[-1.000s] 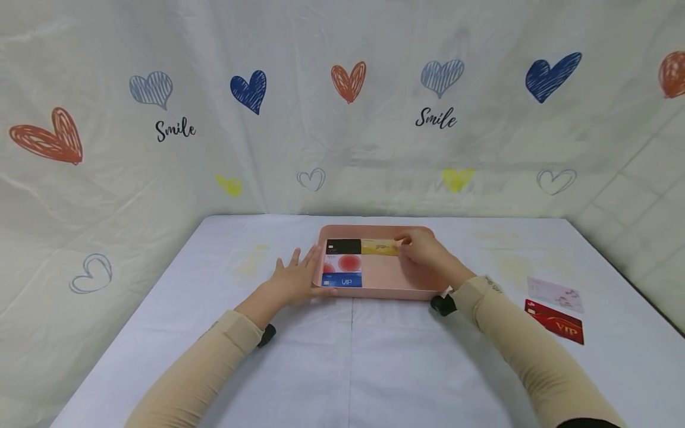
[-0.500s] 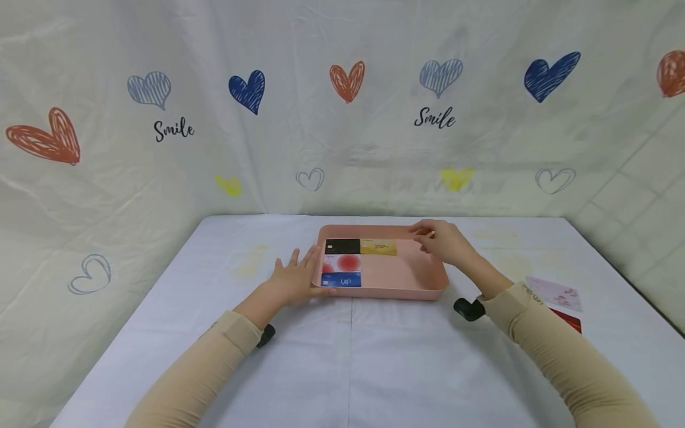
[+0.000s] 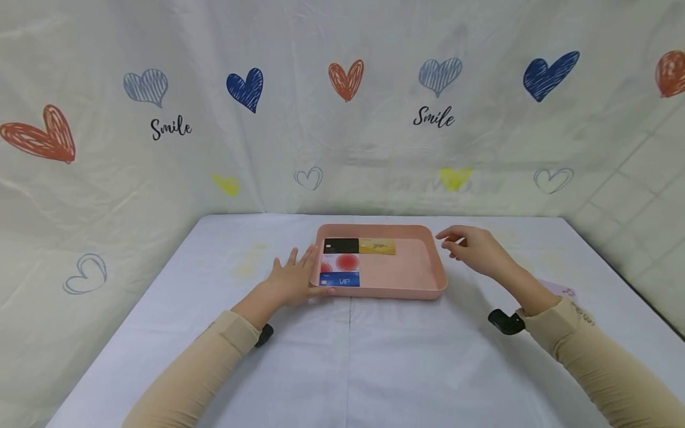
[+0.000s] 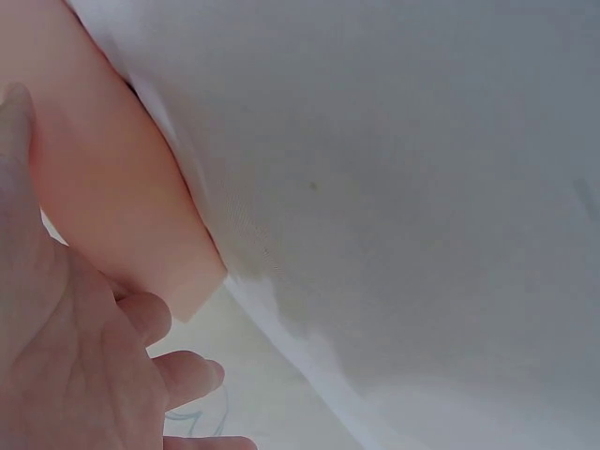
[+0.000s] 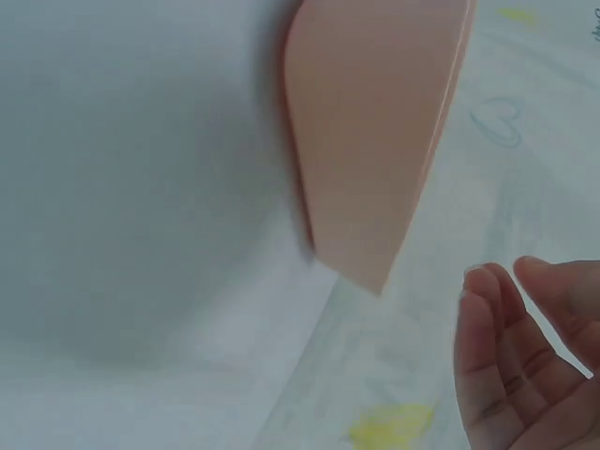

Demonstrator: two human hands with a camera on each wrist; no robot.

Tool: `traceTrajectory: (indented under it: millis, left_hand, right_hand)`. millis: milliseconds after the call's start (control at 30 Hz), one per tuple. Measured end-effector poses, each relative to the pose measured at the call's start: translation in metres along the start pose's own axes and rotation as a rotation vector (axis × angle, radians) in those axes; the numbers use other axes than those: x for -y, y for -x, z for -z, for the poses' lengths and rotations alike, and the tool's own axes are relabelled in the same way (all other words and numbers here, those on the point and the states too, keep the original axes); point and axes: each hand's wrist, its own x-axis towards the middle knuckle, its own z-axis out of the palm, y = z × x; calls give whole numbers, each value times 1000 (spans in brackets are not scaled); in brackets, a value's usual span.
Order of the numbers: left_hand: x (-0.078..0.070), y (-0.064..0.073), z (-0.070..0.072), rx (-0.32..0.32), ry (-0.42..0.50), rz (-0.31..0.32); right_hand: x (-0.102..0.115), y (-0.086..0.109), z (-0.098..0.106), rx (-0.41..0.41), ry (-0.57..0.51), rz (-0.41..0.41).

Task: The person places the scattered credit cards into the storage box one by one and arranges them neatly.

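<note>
A pink tray (image 3: 404, 274) lies on the white table. Down its left part run a black card (image 3: 341, 245), a white card with red circles (image 3: 342, 263) and a blue VIP card (image 3: 340, 279); a gold card (image 3: 377, 246) lies right of the black one. My left hand (image 3: 291, 280) rests with spread fingers at the tray's left edge, its thumb along the near left corner. Just beyond the tray's right edge, my right hand (image 3: 476, 248) hangs in the air, fingers loosely bent and holding nothing. In the right wrist view, its fingers (image 5: 475, 347) are apart from the tray wall (image 5: 361, 150).
A pale card with pink flowers (image 3: 559, 289) lies on the table at the right, partly hidden by my right forearm. Behind the table hangs a white sheet (image 3: 385, 137) printed with hearts. Dark wrist cameras (image 3: 505, 321) jut from both wrists.
My right hand has let go of the gold card, leaving it in the tray, and moved right, out past the tray's edge. My right sleeve now hides the red VIP card. My left hand stays put.
</note>
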Motion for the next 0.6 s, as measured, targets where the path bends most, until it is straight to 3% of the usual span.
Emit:
traceTrajectory:
  millis: [433, 600]
  left_hand:
    - [0, 2, 0, -6, 13, 0]
    - [0, 2, 1, -11, 18, -9]
  right_hand:
    - [-35, 24, 15, -91, 16, -20]
    - [-50, 33, 24, -66, 24, -24]
